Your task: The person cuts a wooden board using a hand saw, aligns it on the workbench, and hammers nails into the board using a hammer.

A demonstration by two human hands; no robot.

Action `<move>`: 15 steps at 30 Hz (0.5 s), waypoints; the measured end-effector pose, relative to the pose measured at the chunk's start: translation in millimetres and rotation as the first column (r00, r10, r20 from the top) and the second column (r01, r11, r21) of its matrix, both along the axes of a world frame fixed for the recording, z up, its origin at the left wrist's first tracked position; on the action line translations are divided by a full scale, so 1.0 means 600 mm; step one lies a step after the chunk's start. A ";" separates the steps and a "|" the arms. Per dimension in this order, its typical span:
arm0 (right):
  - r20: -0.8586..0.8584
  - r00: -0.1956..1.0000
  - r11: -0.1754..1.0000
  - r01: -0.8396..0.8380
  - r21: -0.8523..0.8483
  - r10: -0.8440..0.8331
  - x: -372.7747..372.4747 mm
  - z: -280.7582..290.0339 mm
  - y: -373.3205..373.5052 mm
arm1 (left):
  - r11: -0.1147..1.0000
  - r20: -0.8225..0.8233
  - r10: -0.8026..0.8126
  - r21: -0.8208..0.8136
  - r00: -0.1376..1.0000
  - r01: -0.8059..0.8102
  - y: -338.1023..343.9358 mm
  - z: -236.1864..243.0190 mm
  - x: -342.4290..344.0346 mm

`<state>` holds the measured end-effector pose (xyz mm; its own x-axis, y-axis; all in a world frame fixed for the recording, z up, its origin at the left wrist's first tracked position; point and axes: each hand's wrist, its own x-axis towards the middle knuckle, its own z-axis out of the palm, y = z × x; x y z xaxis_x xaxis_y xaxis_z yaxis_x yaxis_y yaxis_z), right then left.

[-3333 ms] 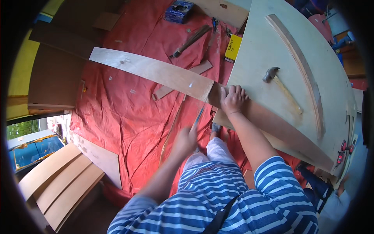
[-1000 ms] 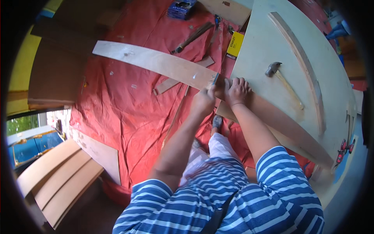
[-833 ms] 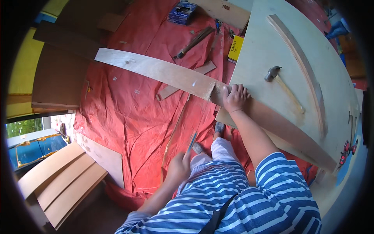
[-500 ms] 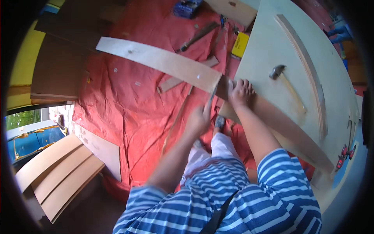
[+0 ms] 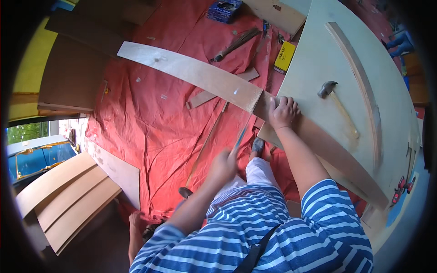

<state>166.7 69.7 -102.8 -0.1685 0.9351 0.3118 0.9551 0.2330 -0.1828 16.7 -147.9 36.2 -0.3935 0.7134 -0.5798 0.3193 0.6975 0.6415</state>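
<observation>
My left hand (image 5: pixel 223 166) grips the handle of a hand saw (image 5: pixel 241 134). Its thin blade slants up to the cut in a long curved wooden plank (image 5: pixel 191 73). The plank juts out to the left over a red tarp (image 5: pixel 150 127), and its right part lies on a pale plywood table top (image 5: pixel 314 54). My right hand (image 5: pixel 283 111) presses flat on the plank just right of the blade, at the table's edge. The saw's teeth are blurred.
A hammer (image 5: pixel 334 98) and a curved wooden strip (image 5: pixel 359 77) lie on the table. On the tarp are a yellow box (image 5: pixel 285 57), a brush (image 5: pixel 234 43), a blue box (image 5: pixel 223 9) and a short strip (image 5: pixel 218 91). Curved boards (image 5: pixel 68 195) are stacked at lower left.
My left hand has pulled the saw back toward my body from the plank, after earlier strokes up and down. The right hand stays on the plank.
</observation>
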 end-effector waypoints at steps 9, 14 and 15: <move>-0.031 0.997 0.997 -0.072 -0.001 0.072 -0.064 0.024 -0.010 | 0.986 -0.184 -0.024 0.160 0.983 0.054 0.164 -0.060 -0.040; 0.004 1.000 1.000 0.012 0.017 -0.012 0.005 0.006 -0.001 | 0.999 -0.001 -0.043 0.026 0.999 0.043 -0.071 0.025 -0.006; 0.002 1.000 1.000 -0.003 0.000 0.003 0.000 0.014 -0.007 | 0.996 -0.025 -0.085 0.014 0.996 0.085 -0.132 0.059 -0.014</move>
<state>166.4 65.4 -94.3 -0.1723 0.9345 0.3116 0.9548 0.2362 -0.1804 8.1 -227.0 71.8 -0.3452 0.7537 -0.5593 0.3930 0.6572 0.6431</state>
